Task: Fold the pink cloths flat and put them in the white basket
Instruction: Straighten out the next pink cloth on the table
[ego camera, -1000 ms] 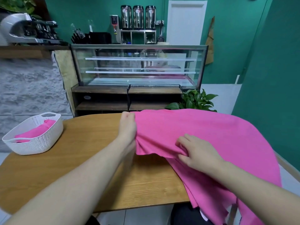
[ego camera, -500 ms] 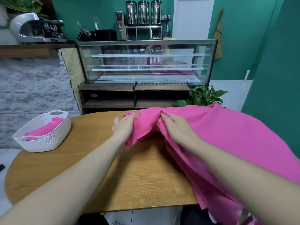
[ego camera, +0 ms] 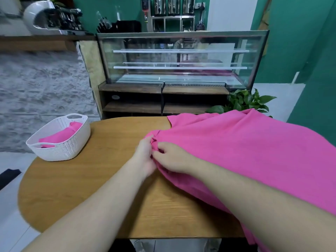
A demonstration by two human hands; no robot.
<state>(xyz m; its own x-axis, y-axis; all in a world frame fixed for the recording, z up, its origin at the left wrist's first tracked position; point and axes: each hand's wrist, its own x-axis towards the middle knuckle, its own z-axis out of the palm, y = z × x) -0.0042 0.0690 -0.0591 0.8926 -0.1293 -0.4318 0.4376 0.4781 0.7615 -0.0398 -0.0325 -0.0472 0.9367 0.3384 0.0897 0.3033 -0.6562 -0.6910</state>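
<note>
A person's left hand and right hand are meeting at the centre of a round wooden table, both pinching a bunched corner of a large pink cloth. The fingers of each hand are curling into the gathered fabric, the two hands touching. The cloth is spreading from the hands toward three o'clock, covering the right half of the table and draping over its edge at four o'clock. A white basket is sitting near the table's edge at ten o'clock, well apart from the hands, already holding a folded pink cloth. Beyond the table at twelve o'clock a glass display case is standing, with a green plant beside it at one o'clock.
</note>
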